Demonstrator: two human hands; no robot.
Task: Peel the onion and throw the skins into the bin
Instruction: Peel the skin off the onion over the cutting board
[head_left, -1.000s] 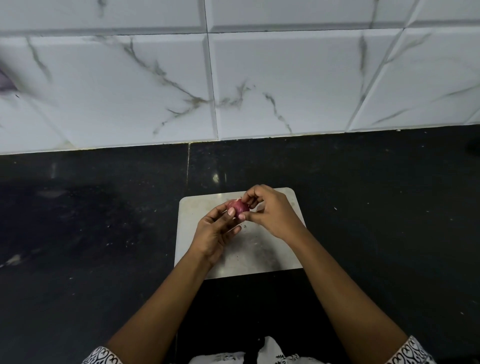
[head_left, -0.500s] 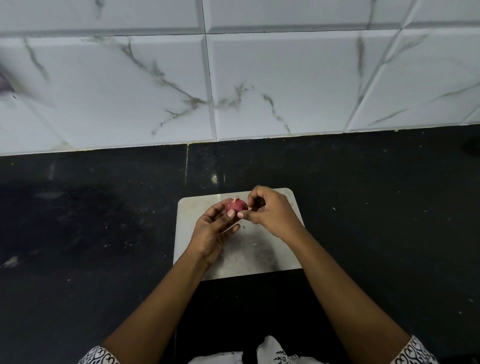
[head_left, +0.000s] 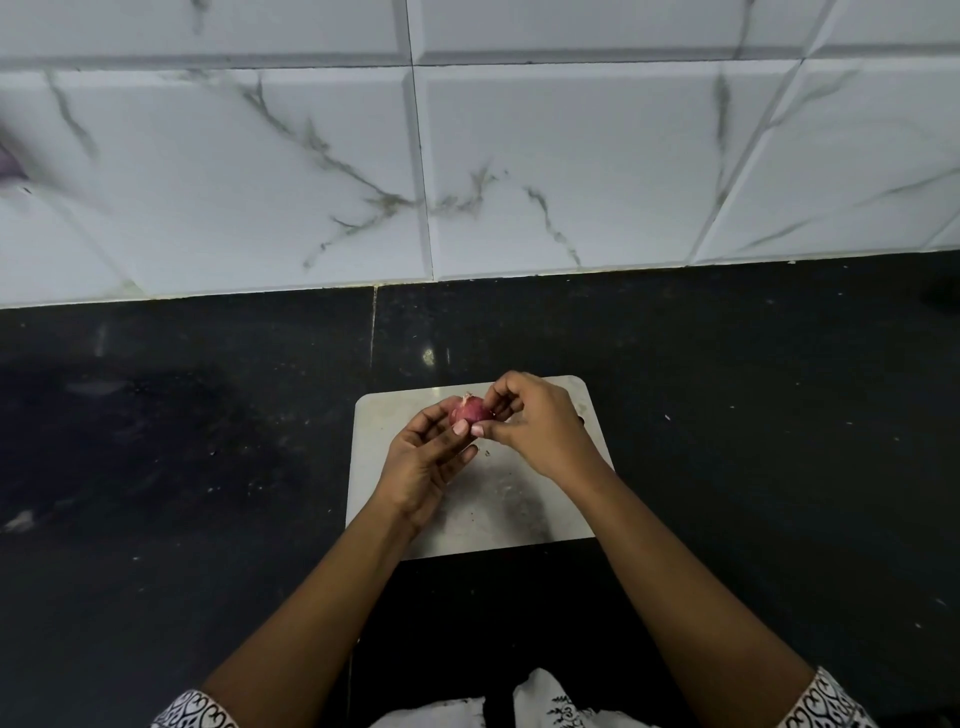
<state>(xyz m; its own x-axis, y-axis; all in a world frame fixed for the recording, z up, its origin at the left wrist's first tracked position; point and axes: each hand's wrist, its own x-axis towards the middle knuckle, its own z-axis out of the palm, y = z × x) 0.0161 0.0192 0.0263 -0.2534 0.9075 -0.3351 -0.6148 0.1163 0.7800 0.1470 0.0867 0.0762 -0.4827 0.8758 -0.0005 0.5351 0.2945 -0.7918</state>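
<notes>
A small red onion (head_left: 469, 411) is held in the air just above the far part of a pale cutting board (head_left: 524, 506). My left hand (head_left: 423, 462) cups it from below and the left, thumb pressed on its near side. From the right, my right hand (head_left: 537, 423) pinches the onion's surface with thumb and fingertips. A pale tip sticks up at the onion's top. No bin is in view.
The board lies on a black stone counter (head_left: 753, 441) against a white marble-tiled wall (head_left: 519, 171). Small flecks are scattered on the board and counter. A blurred purple object (head_left: 8, 161) shows at the left edge.
The onion has turned slightly in my fingers, with its pale tip now showing on top. My right fingers have shifted their pinch on its skin. Both hands stay over the board.
</notes>
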